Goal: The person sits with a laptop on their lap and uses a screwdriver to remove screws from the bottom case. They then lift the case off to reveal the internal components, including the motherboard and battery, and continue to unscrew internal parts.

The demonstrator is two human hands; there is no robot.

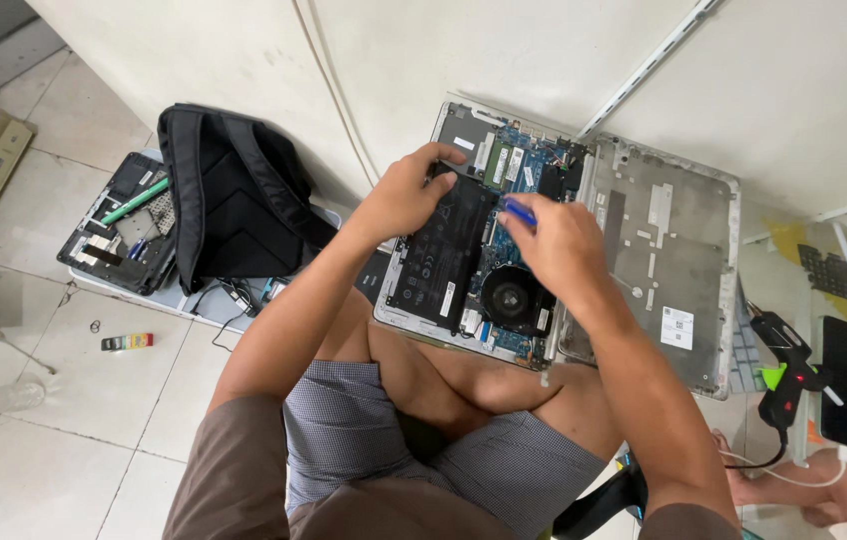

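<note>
Opened laptop rested on the person's knees, left hand gripped the top edge of its black battery, right hand pinched a blue tool over the board, bottom cover lay beside, backpack on the floor.

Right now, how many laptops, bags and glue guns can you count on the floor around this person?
Opened laptops: 2, one under both hands, one beside the backpack
Black backpacks: 1
Glue guns: 1
Total: 4
</note>
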